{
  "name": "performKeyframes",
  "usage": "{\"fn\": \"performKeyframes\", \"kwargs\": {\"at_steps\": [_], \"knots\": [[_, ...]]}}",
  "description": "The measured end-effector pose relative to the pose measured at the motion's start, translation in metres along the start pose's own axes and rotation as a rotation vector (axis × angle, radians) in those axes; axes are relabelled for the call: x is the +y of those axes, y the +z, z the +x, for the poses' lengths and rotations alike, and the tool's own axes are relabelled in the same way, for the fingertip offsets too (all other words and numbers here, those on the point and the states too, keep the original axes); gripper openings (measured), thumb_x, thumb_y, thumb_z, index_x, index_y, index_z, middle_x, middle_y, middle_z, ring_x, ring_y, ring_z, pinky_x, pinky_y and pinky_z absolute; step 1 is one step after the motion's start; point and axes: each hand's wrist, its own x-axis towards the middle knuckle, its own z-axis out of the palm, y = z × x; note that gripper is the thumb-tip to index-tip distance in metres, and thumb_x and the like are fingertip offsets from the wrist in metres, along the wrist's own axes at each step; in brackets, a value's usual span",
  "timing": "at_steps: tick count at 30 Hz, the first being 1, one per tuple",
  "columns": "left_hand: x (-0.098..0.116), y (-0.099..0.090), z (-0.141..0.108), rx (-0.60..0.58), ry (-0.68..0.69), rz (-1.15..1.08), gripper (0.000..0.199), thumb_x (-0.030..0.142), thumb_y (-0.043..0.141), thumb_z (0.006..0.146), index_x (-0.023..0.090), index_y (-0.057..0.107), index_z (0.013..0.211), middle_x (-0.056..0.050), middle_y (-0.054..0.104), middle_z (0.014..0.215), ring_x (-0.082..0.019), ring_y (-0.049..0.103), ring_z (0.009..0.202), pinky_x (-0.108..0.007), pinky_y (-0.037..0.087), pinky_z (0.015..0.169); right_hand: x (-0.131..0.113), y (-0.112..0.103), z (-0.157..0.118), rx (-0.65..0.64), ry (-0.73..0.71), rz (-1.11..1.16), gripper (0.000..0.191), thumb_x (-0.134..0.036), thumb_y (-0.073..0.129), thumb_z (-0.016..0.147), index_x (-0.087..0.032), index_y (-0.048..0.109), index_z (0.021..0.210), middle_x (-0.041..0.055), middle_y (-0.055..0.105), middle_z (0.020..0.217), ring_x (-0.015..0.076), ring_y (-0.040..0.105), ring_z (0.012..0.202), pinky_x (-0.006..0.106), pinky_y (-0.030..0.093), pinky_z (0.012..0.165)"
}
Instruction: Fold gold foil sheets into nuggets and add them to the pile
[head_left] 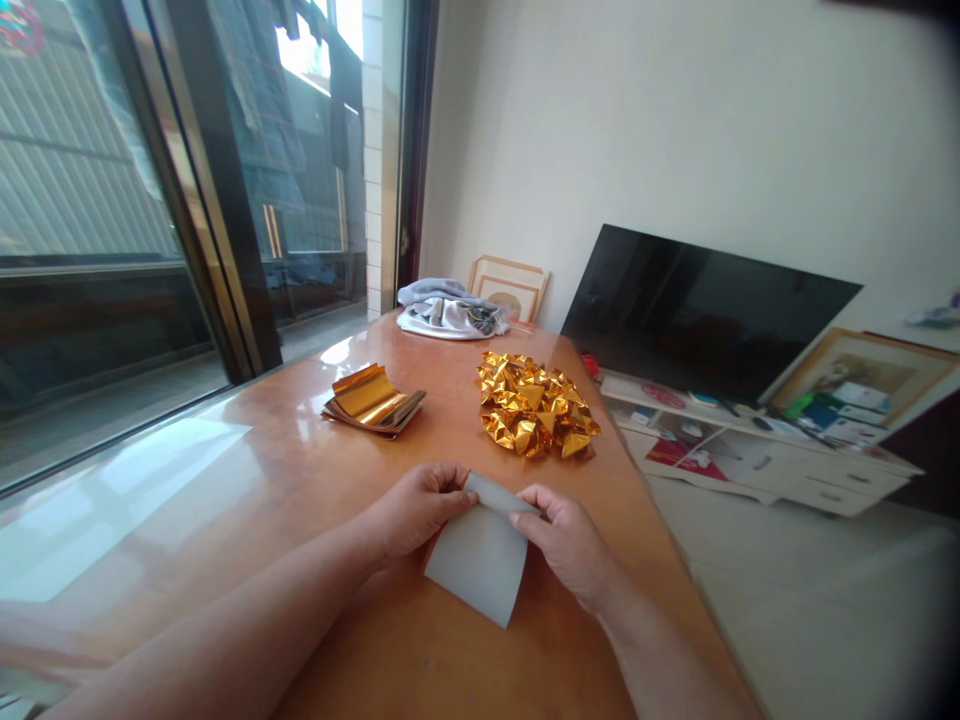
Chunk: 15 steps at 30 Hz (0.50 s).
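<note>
Paper sheet [478,565], pale side up with a strip of gold showing along its left edge, is held in both hands above the near part of the counter [352,640]. The left hand [420,515] pinches its far left corner between thumb and fingers; the right hand [566,540] grips its far right corner the same way, the two hands apart with the sheet between them. Beyond the left hand, nearer the middle of the counter, lies a stack of gold sheets [375,400], its top ones curling. Folded gold pieces [536,405] sit heaped near the counter's right edge. At its far end rests a pile of cloth [450,310], near a framed picture [506,290].
</note>
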Motion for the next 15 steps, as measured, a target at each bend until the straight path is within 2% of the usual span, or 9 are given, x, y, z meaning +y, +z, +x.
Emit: {"fn": "performKeyframes", "kwargs": {"at_steps": [5, 10, 15], "knots": [[-0.0008, 0.0016, 0.0011, 0.0, 0.018, 0.004, 0.033, 0.04, 0.077, 0.078, 0.014, 0.062, 0.093, -0.004, 0.069, 0.082, -0.015, 0.063, 0.066, -0.023, 0.044, 0.058, 0.0021, -0.0016, -0.0007, 0.001, 0.04, 0.023, 0.022, -0.04, 0.069, 0.084, -0.018, 0.065, 0.09, -0.002, 0.061, 0.074, 0.0151, 0.051, 0.069, 0.026, 0.039, 0.064], [-0.0005, 0.0044, -0.0001, 0.011, 0.028, 0.001, 0.033, 0.039, 0.077, 0.078, 0.015, 0.059, 0.091, -0.002, 0.067, 0.079, -0.013, 0.061, 0.065, -0.022, 0.042, 0.057, 0.0065, 0.0026, 0.0, -0.009, 0.019, 0.046, 0.026, -0.041, 0.072, 0.082, -0.018, 0.063, 0.093, -0.0028, 0.059, 0.073, 0.0144, 0.05, 0.066, 0.025, 0.037, 0.06], [-0.003, 0.0026, 0.002, -0.006, 0.046, 0.026, 0.034, 0.037, 0.079, 0.075, 0.016, 0.056, 0.088, 0.0, 0.064, 0.077, -0.013, 0.059, 0.064, -0.021, 0.039, 0.054, 0.0075, 0.0083, 0.0016, 0.041, 0.015, 0.062, 0.026, -0.041, 0.073, 0.081, -0.019, 0.06, 0.088, -0.0043, 0.054, 0.069, 0.0132, 0.047, 0.063, 0.025, 0.036, 0.057]]}}
